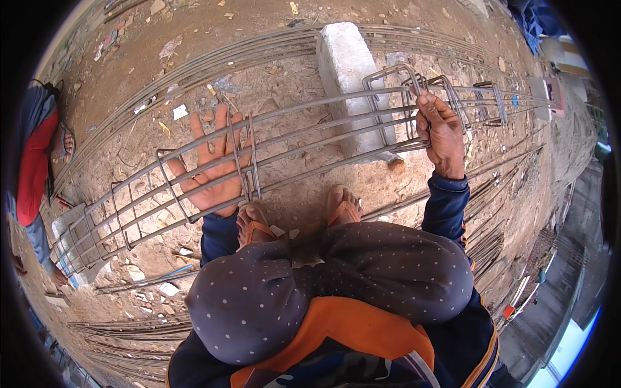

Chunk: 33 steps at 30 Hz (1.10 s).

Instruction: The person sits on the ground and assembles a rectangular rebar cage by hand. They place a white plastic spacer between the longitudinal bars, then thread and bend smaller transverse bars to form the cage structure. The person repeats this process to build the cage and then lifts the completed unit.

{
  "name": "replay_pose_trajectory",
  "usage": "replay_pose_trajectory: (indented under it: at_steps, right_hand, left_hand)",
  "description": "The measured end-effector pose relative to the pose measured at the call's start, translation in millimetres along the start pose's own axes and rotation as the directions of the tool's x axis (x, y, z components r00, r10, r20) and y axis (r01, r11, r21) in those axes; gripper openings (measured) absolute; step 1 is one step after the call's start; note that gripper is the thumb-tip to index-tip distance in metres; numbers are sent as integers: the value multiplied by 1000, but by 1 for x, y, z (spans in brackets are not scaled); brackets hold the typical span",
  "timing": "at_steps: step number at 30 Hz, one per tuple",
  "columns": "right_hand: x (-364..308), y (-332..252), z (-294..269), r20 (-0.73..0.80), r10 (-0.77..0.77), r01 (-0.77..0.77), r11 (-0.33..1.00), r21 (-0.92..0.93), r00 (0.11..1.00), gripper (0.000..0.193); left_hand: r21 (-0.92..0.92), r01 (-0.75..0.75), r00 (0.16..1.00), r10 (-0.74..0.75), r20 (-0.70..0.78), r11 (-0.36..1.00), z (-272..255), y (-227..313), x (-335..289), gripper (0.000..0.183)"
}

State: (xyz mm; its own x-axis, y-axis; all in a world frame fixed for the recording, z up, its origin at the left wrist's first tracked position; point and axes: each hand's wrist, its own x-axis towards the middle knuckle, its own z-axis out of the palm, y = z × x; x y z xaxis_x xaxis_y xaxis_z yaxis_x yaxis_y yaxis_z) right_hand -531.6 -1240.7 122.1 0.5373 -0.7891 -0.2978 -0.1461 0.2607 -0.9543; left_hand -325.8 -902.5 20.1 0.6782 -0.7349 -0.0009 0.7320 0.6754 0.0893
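Observation:
A long rebar cage (304, 137) stretches across in front of me, its parallel steel bars ringed by rectangular stirrups. My left hand (217, 171) lies beneath the bars with its palm up and fingers spread, holding nothing. Just right of that palm, a pair of stirrups (252, 155) stands close together around the bars. On the right, my right hand (444, 136) has its thumb and fingers closed on a stirrup (414, 81) in a bunch of several loose ones. Part of that stirrup is hidden by the fingers. Other stirrups (171, 181) are spaced along the cage's left part.
A concrete block (346, 61) supports the cage near the middle, and another block (71, 226) sits under its left end. Long loose rods (259, 48) lie beyond it. More rods (123, 336) lie at the lower left. Another person (39, 161) is at the left edge.

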Motion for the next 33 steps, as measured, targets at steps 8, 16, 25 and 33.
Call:
replay_pose_trajectory:
  at_steps: [8, 16, 25, 33]
  right_hand:
    - [14, 16, -36, -102, -307, 187, 775, -603, 946, 32]
    - [-11, 27, 32, 359, -681, 414, -90, -906, 638, 35]
    - [-61, 45, 191, 883, -199, 899, 204, -387, 425, 133]
    - [-37, 25, 172, 914, -49, 906, 160, -391, 403, 130]
  left_hand:
    - [-44, 5, 995, 0, 99, 999, -12, 2, 4, 94]
    - [-20, -5, 999, 6, 44, 1000, -11, 3, 3, 96]
    - [-183, -17, 998, 29, 61, 983, -21, 2, 1, 97]
    - [127, 2, 994, 12, -107, 992, -8, 14, -19, 87]
